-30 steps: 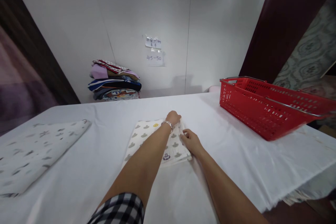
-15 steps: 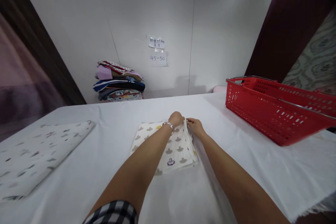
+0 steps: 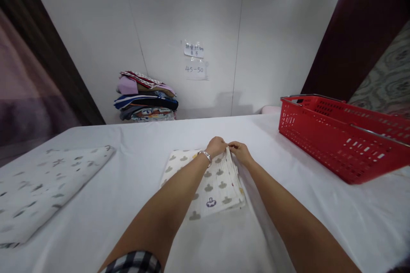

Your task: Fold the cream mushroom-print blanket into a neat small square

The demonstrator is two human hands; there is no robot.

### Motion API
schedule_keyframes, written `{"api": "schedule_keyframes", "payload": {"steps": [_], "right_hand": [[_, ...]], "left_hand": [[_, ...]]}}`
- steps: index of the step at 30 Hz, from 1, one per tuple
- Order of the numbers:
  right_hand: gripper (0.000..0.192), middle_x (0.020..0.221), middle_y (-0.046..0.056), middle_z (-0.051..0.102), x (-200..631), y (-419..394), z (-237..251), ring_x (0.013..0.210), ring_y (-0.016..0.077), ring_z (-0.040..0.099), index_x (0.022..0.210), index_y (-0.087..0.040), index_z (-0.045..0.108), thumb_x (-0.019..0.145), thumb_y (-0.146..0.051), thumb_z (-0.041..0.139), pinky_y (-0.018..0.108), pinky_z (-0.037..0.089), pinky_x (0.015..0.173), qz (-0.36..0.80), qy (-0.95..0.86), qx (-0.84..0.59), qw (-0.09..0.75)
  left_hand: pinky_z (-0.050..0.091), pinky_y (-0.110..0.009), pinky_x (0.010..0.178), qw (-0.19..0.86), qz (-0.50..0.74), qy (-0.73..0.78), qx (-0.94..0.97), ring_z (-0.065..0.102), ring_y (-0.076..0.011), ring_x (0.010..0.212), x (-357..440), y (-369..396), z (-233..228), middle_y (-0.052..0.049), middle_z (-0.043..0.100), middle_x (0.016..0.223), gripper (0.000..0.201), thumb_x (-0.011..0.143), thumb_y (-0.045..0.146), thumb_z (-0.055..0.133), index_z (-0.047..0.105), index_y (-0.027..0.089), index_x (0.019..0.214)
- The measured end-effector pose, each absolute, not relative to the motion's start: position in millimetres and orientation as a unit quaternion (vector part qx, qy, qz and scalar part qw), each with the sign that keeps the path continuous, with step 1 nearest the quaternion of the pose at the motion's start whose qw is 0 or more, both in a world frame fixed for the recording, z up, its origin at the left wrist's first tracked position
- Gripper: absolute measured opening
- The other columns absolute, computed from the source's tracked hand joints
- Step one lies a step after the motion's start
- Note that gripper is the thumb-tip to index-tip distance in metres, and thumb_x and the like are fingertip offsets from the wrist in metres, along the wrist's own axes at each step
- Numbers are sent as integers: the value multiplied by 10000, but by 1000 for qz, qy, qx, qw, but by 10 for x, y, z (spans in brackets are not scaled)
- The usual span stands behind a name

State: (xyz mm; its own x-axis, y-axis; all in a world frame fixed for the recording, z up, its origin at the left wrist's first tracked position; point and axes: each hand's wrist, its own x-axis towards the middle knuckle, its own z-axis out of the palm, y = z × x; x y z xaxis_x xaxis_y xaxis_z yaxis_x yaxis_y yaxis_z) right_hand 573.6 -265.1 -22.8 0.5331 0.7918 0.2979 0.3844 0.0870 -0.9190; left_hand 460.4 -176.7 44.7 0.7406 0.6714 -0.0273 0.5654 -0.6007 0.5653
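White cloth covers the table (image 3: 288, 204); pale panel wall behind with two paper notes (image 3: 195, 60), dark wood door frame at far right. Beyond our fingers, against the wall, sits a stack of folded clothes (image 3: 145, 97). Red basket (image 3: 339, 136) well off to the right of our right hand, a folded star-print cloth (image 3: 48, 183) well off to the left. Our left hand (image 3: 217, 146) and right hand (image 3: 240, 152) meet at the far right corner of the folded mushroom-print cloth (image 3: 208, 183), fingertips pinched on its layered edge. The rest of that cloth lies flat on the table, just under and nearer than our fingers.
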Motion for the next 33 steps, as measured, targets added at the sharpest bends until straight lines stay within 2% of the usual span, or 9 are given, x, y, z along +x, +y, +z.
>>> {"api": "schedule_keyframes", "payload": {"steps": [5, 9, 11, 15, 20, 23, 27, 30, 33], "right_hand": [[358, 711, -12, 596, 5768, -2625, -183, 664, 125, 504, 949, -176, 678, 639, -281, 531, 274, 415, 694, 189, -462, -655, 568], [201, 758, -6, 597, 5788, -2612, -132, 731, 136, 515, 726, -204, 684, 592, -224, 535, 269, 409, 737, 182, -467, -664, 555], [150, 730, -10, 592, 5775, -2608, -118, 705, 132, 511, 676, -194, 661, 582, -227, 548, 264, 411, 716, 189, -452, -663, 566], [163, 613, -24, 564, 5720, -2607, -133, 588, 116, 478, 689, -168, 631, 614, -287, 549, 251, 397, 601, 226, -423, -657, 582], [173, 612, -24, 577, 5700, -2604, -152, 575, 112, 476, 688, -162, 617, 590, -296, 567, 240, 370, 564, 258, -402, -648, 594], [195, 640, -15, 600, 5713, -2601, -137, 605, 119, 496, 714, -161, 634, 574, -284, 577, 242, 375, 582, 273, -402, -642, 593], [306, 723, -7, 634, 5725, -2600, -94, 646, 120, 506, 835, -165, 674, 562, -257, 571, 243, 383, 609, 296, -419, -635, 577], [292, 705, -5, 635, 5732, -2600, -56, 626, 114, 492, 809, -160, 693, 564, -233, 551, 239, 377, 596, 315, -437, -638, 550], [261, 657, -8, 626, 5735, -2596, -26, 598, 113, 486, 767, -159, 696, 563, -215, 543, 236, 376, 573, 326, -434, -640, 544]], "left_hand": [[395, -215, 593, 276, 112, 341, 892, 570, -129, 678, 4592, -1787, 439, -57, 690, 745, 220, 755, 268, 519, 696, 141, 779], [391, -221, 599, 265, 123, 332, 897, 567, -137, 696, 4592, -1803, 447, -53, 686, 770, 194, 752, 269, 533, 687, 151, 752], [391, -224, 609, 262, 128, 327, 899, 565, -138, 698, 4567, -1802, 458, -49, 681, 763, 223, 778, 299, 514, 683, 155, 746], [395, -240, 674, 239, 157, 324, 902, 567, -151, 775, 4436, -1818, 449, -44, 673, 848, 272, 843, 312, 431, 670, 182, 837], [382, -254, 790, 180, 203, 283, 920, 528, -166, 936, 4260, -1944, 299, -47, 618, 979, 205, 837, 250, 451, 639, 207, 908], [384, -270, 803, 142, 218, 246, 934, 513, -175, 933, 4236, -2015, 208, -49, 598, 962, 171, 829, 278, 495, 624, 197, 907], [390, -278, 794, 141, 219, 250, 933, 514, -173, 917, 4255, -2042, 171, -41, 591, 953, 159, 822, 314, 526, 613, 196, 883], [392, -273, 789, 142, 229, 263, 926, 524, -171, 912, 4268, -2060, 185, -41, 597, 920, 162, 824, 321, 519, 611, 190, 853], [407, -275, 731, 149, 208, 310, 916, 555, -179, 870, 4287, -2119, 217, -46, 614, 896, 248, 798, 424, 536, 607, 187, 820]]}}
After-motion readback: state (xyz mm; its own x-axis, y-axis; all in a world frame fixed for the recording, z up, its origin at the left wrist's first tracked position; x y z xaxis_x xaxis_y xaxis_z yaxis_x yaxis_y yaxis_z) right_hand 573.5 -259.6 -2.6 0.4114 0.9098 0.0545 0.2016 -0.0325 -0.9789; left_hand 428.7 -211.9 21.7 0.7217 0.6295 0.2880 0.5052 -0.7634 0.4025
